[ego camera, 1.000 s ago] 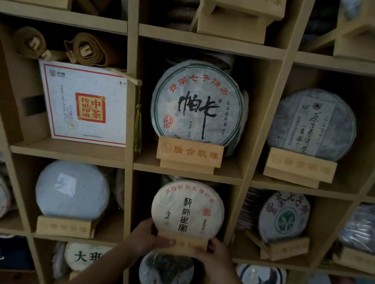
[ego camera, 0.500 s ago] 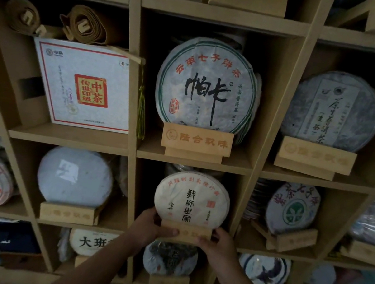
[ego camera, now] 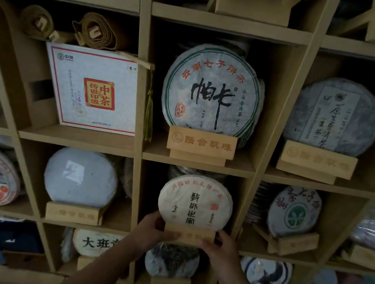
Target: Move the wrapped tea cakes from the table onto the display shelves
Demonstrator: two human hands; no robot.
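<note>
Head view: two bare hands reach up from the bottom of the frame to a cream-wrapped tea cake [ego camera: 196, 199] standing upright on a small wooden stand [ego camera: 188, 235] in the lower-centre cubby of a wooden display shelf [ego camera: 198, 165]. The left hand [ego camera: 153, 229] grips the stand's left end, thumb curled over its front and fingers behind the cake's lower edge; the right hand [ego camera: 220, 247] grips the stand's right end in the same way, thumb across the front. The cake bears black calligraphy and a ring of red characters, and its bottom edge sits in the stand.

Directly above, at centre frame, a larger green-ringed tea cake [ego camera: 211, 91] with bold black brushwork rests on an engraved wooden stand [ego camera: 201, 143]. To its left, in the upper-left part of the frame, a white box with a red seal [ego camera: 92, 88] leans in its cubby, with two rolled brown mats [ego camera: 93, 31] lying on top of it and a green tassel [ego camera: 150, 110] hanging at its right edge. At right, a grey-blue tea cake [ego camera: 333, 116] stands on another engraved stand.

In the same row as the hands, a plain pale-blue cake [ego camera: 81, 178] sits left of the held one, and a cake with a green emblem [ego camera: 294, 212] sits right of it, tilted on its stand. Below the hands, a dark-printed cake [ego camera: 171, 261] occupies the cubby at bottom centre, partly hidden by the wrists. The lighting is dim, and the outer cubbies are blurred.
</note>
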